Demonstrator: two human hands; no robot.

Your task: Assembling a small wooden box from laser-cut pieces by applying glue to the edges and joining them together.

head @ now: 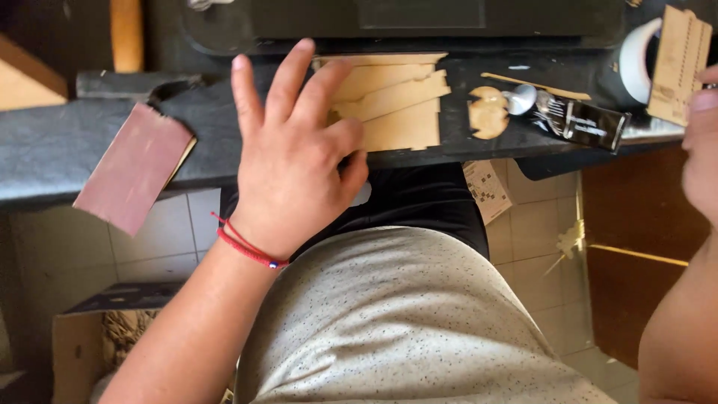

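Resting under the left hand (299, 157), thin tan wooden panels (396, 101) overlap.

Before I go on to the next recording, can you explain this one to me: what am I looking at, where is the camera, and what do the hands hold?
There is no machine here, only a person with two bare hands. The single camera sits on the person's head and looks down past their speckled grey shirt. The left hand, with a red string bracelet at the wrist, lies spread over a stack of thin flat wooden pieces on a dark felt-covered bench. The right hand, at the picture's edge, holds a slotted wooden panel. Also on the bench: a sheet of reddish sandpaper, a small round wooden piece and a dark packet.
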